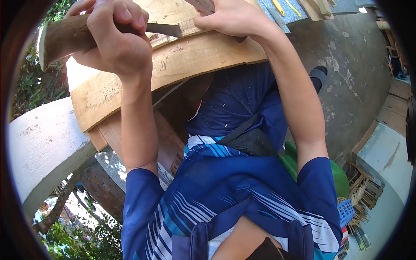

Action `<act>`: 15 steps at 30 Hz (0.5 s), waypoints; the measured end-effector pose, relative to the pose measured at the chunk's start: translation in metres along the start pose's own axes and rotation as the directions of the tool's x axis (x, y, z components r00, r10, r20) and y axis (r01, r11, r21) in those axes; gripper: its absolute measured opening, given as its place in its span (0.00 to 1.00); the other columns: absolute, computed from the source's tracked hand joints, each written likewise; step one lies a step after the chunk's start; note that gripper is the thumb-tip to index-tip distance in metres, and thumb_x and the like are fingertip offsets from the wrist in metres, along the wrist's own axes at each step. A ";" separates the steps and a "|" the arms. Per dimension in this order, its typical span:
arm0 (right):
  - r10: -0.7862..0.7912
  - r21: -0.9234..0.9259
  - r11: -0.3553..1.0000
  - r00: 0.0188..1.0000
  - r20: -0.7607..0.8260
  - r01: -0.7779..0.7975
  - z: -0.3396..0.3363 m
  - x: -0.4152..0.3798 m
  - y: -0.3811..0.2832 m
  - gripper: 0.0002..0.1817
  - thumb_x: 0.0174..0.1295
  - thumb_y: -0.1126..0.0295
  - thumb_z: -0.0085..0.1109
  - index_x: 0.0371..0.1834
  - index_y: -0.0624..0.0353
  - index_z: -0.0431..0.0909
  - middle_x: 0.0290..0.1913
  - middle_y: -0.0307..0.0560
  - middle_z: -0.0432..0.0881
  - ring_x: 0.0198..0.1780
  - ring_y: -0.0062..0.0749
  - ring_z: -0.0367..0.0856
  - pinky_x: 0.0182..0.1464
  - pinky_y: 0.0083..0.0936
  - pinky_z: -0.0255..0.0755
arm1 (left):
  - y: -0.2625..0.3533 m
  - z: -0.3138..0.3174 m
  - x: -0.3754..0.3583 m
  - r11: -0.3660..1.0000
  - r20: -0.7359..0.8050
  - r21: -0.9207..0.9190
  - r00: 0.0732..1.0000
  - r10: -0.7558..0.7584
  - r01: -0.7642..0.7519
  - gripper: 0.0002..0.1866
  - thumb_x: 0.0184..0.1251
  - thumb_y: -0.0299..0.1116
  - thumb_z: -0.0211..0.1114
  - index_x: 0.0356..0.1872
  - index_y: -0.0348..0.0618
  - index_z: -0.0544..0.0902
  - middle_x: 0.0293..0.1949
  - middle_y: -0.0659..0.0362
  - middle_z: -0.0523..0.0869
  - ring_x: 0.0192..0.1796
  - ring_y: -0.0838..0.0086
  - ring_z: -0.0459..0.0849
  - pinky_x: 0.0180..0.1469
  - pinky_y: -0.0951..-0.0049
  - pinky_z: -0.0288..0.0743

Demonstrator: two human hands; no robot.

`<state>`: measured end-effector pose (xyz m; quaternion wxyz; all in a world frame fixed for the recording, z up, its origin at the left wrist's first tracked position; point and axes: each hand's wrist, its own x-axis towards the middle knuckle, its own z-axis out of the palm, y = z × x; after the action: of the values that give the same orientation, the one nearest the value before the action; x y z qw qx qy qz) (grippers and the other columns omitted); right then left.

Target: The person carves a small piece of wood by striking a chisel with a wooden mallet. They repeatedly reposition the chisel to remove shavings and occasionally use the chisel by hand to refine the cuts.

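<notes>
My left hand [119, 37] is wrapped round a chisel with a thick, rough wooden handle [65, 39]. Its flat dark blade [167, 29] points right, the tip right beside small marked cuts in a pale wooden workpiece [189, 27]. Across from it, my right hand [236, 17] is closed round a greyish wooden handle [203, 5], whose upper end runs out of view. A dark end shows below that hand, at the workpiece's edge. Under both hands lies a broad wooden board [190, 54] with a curved look and a small rectangular mark.
A white curved wall [52, 134] stands at left, with plants [34, 82] beyond. Yellow-handled tools [278, 7] and wood offcuts [318, 8] lie at the upper right. Below is a concrete floor [346, 86]. A blue basket [346, 212] and bundled sticks [362, 190] are at right.
</notes>
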<state>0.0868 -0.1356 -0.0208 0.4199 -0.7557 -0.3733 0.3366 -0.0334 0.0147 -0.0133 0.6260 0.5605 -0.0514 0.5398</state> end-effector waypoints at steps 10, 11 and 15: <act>-0.031 0.007 1.000 0.999 -0.024 0.031 -0.002 -0.007 -0.002 0.19 0.59 0.70 0.60 0.52 0.70 0.77 0.31 0.51 0.83 0.31 0.35 0.83 0.34 0.33 0.77 | 0.005 0.016 -0.009 0.993 0.072 0.082 0.994 0.080 -0.086 0.04 0.69 0.24 0.59 0.39 0.43 0.72 0.18 0.62 0.68 0.16 0.77 0.68 0.16 0.76 0.61; -0.068 0.008 0.998 0.997 -0.028 0.068 0.000 -0.002 0.005 0.19 0.59 0.70 0.60 0.52 0.70 0.77 0.31 0.52 0.83 0.31 0.36 0.83 0.35 0.33 0.77 | 0.006 0.019 -0.010 0.992 0.066 0.087 0.995 0.081 -0.087 0.04 0.69 0.23 0.59 0.39 0.43 0.72 0.18 0.62 0.68 0.16 0.77 0.68 0.16 0.76 0.62; -0.138 0.053 0.989 0.990 0.017 0.137 -0.006 -0.002 0.012 0.19 0.59 0.70 0.60 0.52 0.70 0.77 0.31 0.53 0.83 0.32 0.38 0.84 0.38 0.34 0.78 | 0.004 0.021 -0.010 0.992 0.067 0.084 0.994 0.088 -0.094 0.05 0.69 0.23 0.60 0.40 0.41 0.73 0.18 0.61 0.69 0.15 0.77 0.68 0.16 0.76 0.62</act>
<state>0.0943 -0.1438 -0.0288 0.4577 -0.7136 -0.4199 0.3240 -0.0293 -0.0082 -0.0096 0.5738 0.6010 -0.0731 0.5515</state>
